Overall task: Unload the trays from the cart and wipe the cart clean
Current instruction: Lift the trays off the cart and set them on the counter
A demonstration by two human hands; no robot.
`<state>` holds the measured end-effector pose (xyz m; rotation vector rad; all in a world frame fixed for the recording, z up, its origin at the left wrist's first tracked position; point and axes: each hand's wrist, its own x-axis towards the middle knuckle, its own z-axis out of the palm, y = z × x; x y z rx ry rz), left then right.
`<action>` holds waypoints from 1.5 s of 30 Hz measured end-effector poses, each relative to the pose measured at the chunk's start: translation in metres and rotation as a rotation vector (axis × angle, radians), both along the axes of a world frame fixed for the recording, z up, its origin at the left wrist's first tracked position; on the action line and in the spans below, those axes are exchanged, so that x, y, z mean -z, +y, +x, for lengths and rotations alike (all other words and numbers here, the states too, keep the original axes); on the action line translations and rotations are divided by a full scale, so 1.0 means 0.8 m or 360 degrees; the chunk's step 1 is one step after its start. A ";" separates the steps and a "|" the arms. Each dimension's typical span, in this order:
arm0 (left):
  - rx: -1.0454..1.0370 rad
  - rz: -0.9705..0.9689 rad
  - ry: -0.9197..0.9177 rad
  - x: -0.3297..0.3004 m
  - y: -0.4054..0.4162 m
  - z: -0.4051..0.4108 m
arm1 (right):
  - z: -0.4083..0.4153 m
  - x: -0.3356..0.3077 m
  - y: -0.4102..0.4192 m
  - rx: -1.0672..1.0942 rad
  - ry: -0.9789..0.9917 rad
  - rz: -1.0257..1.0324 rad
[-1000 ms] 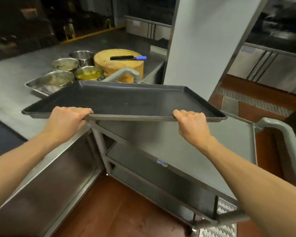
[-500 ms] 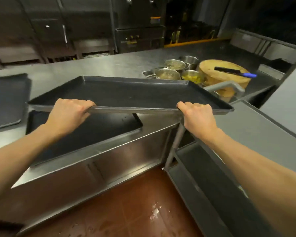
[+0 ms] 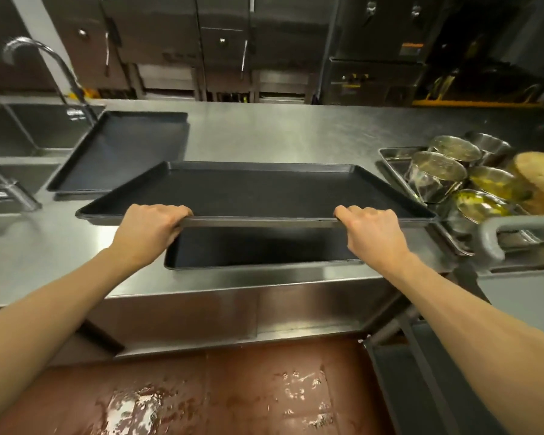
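Observation:
I hold a flat black tray (image 3: 258, 191) level in the air over the steel counter (image 3: 280, 136). My left hand (image 3: 148, 227) grips its near rim at the left, my right hand (image 3: 371, 230) grips the same rim at the right. Directly beneath it a second black tray (image 3: 264, 249) lies on the counter near the front edge. A third black tray (image 3: 120, 152) lies further back on the left. The grey cart (image 3: 515, 296) stands at the right edge, with its rounded handle (image 3: 490, 233) and lower shelves showing.
A sink (image 3: 35, 130) with a curved tap (image 3: 44, 61) sits at the far left. Several metal bowls (image 3: 437, 174) on a steel tray and a round wooden block (image 3: 540, 177) crowd the counter's right end. The red floor (image 3: 201, 394) below is wet.
I have turned left from the cart to face the counter. The tray in both hands has swung from above the cart's top to above the tray lying on the counter.

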<state>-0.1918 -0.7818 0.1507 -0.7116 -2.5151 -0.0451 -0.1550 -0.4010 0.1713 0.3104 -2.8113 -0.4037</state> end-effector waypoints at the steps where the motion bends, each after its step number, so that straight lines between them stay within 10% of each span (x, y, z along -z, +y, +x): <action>1: -0.0014 0.0004 -0.0015 0.010 -0.005 -0.003 | -0.008 0.007 -0.004 -0.0005 -0.0037 0.0014; 26: -0.0133 -0.0089 -0.0166 0.175 0.043 -0.143 | -0.170 0.187 0.058 -0.0122 -0.0262 -0.0100; 45: -0.0179 -0.0023 -0.0874 0.276 0.051 -0.118 | -0.149 0.295 0.077 0.0112 -0.0757 0.0103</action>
